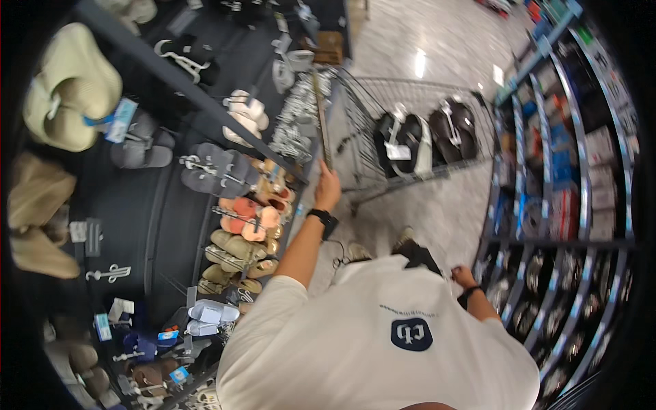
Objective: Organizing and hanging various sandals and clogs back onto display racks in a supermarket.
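Observation:
My left hand (328,189), with a dark watch at the wrist, is closed around the near end of a long, thin rod (321,118). The rod reaches forward along the edge of a heap of pale plastic shoe hangers (296,120). On my right side, my right hand (464,277) hangs low with curled fingers by the shelving; whether it holds anything is unclear. Ahead stands a wire shopping cart (359,110). In it lie black slippers (405,143) on a white hanger with a tag, and a dark brown pair (454,130) beside them.
Hanging sandals and clogs (238,220) fill the dark display wall (177,230) at left. Stocked shelves (556,241) line the right. A cardboard box (329,47) sits beyond the hangers. The pale tiled floor (425,205) runs between both sides.

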